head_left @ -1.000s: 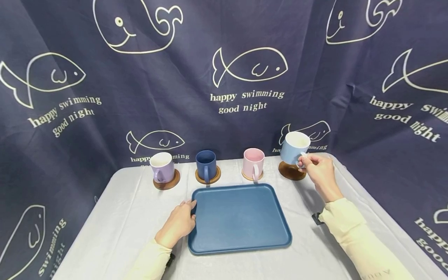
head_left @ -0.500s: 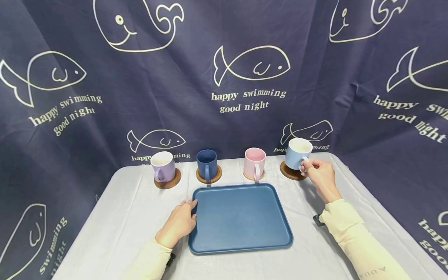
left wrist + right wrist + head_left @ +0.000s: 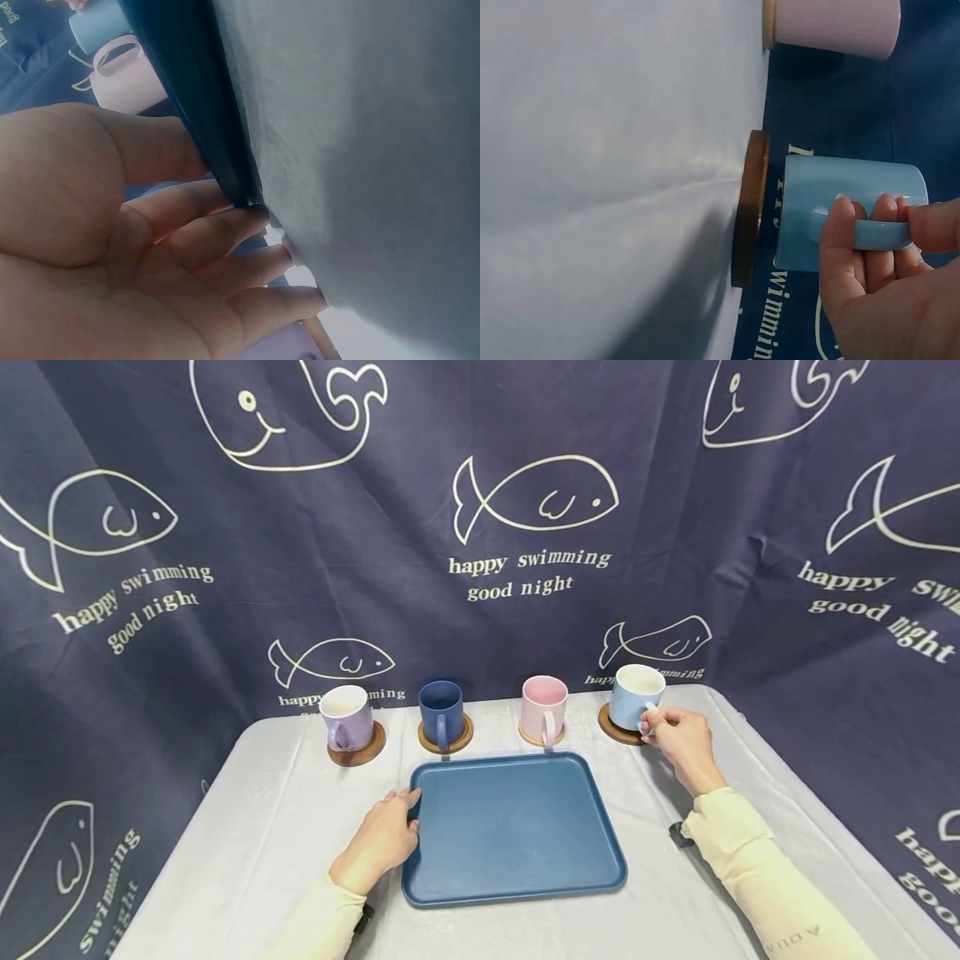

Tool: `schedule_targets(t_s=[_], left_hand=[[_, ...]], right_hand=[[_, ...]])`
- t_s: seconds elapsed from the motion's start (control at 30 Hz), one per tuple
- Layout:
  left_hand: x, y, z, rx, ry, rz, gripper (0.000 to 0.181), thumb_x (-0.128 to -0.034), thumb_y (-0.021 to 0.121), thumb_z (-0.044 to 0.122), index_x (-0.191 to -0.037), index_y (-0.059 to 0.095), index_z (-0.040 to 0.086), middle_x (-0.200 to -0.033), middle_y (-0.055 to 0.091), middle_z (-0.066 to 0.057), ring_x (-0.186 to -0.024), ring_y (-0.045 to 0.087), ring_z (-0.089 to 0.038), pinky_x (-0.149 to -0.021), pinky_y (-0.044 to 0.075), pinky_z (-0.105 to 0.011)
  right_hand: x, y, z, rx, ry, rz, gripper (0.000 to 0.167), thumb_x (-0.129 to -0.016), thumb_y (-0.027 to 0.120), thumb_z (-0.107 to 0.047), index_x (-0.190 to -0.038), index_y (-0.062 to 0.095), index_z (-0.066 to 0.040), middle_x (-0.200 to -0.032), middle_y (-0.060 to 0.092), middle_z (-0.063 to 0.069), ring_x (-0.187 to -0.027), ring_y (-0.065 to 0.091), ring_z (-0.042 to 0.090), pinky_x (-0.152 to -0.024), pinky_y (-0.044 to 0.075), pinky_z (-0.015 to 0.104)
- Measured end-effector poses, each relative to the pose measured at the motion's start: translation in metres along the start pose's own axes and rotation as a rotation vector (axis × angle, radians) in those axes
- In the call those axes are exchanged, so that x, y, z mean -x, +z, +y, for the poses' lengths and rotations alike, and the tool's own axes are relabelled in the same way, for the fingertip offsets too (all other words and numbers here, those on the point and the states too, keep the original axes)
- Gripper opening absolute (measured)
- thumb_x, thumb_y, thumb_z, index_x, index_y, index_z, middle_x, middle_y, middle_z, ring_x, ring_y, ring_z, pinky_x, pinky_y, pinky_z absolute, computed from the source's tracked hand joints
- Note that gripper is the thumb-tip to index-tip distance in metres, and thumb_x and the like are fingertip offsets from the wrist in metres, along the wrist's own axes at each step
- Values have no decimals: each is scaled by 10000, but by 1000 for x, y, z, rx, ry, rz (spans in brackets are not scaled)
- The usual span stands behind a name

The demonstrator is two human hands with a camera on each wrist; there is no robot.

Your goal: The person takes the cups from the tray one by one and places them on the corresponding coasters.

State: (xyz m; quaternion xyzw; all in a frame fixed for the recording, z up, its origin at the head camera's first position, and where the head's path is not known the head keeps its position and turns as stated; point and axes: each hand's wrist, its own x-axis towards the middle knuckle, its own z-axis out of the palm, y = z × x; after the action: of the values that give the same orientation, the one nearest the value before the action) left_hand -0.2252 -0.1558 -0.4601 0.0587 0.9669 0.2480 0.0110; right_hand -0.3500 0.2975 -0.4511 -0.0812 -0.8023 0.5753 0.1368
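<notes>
A light blue mug [image 3: 633,700] is held upright by its handle in my right hand [image 3: 681,742]. The right wrist view shows the thumb and fingers around the handle, and a narrow gap between the mug [image 3: 855,180] base and the brown round coaster [image 3: 751,210]. At the left edge of a dark blue rectangular tray [image 3: 517,827], my left hand [image 3: 381,835] rests with extended fingers touching the rim. In the left wrist view its thumb and index fingertips are hidden behind the tray wall [image 3: 195,90].
Along the back stand a purple mug [image 3: 349,727], a navy mug [image 3: 441,710] and a pink mug [image 3: 544,706], each on a round coaster. A white cloth [image 3: 262,827] covers the table. Behind hangs a navy curtain [image 3: 420,610] with fish drawings.
My right hand has lowered the light blue mug toward its coaster, bringing it from well above to just over it. The left hand and tray have stayed in place.
</notes>
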Motion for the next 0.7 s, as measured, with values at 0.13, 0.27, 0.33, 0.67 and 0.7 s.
schedule_targets(t_s=[0.13,0.27,0.33,0.67,0.7], left_hand=[[1,0,0,0,-2,0,468,-926,660,8,-1380,604,-90,-1452,552,-307,-1403,449,-520,-1158,374,-589],[0,0,0,1,-9,-5,470,-931,658,10,-1388,600,-84,-1460,546,-303,-1411,443,-514,-1163,369,-586],[0,-1,0,3,-15,-10,473,-934,656,11,-1394,596,-81,-1467,541,-301,-1417,437,-511,-1166,365,-586],[0,-1,0,2,-17,-11,473,-934,655,11,-1395,597,-78,-1466,542,-301,-1419,432,-514,-1167,362,-590],[0,-1,0,0,-16,-10,473,-932,656,10,-1393,598,-79,-1464,543,-302,-1416,436,-514,-1166,363,-589]], right_hand=[[0,2,2,-4,1,-10,298,-1021,564,-101,-1118,709,140,-812,720,6,-747,659,14,-734,602,195],[0,4,5,26,3,-13,294,-1019,567,-110,-1107,722,124,-822,724,16,-740,656,12,-732,601,194],[0,5,5,46,0,-19,297,-1018,569,-117,-1103,725,121,-820,727,16,-732,657,11,-729,601,194],[0,6,7,29,28,-48,307,-1032,571,-120,-1129,705,139,-833,722,34,-747,668,36,-744,607,211],[0,6,7,24,32,-50,310,-1034,568,-117,-1137,699,144,-837,722,38,-752,671,38,-750,608,215]])
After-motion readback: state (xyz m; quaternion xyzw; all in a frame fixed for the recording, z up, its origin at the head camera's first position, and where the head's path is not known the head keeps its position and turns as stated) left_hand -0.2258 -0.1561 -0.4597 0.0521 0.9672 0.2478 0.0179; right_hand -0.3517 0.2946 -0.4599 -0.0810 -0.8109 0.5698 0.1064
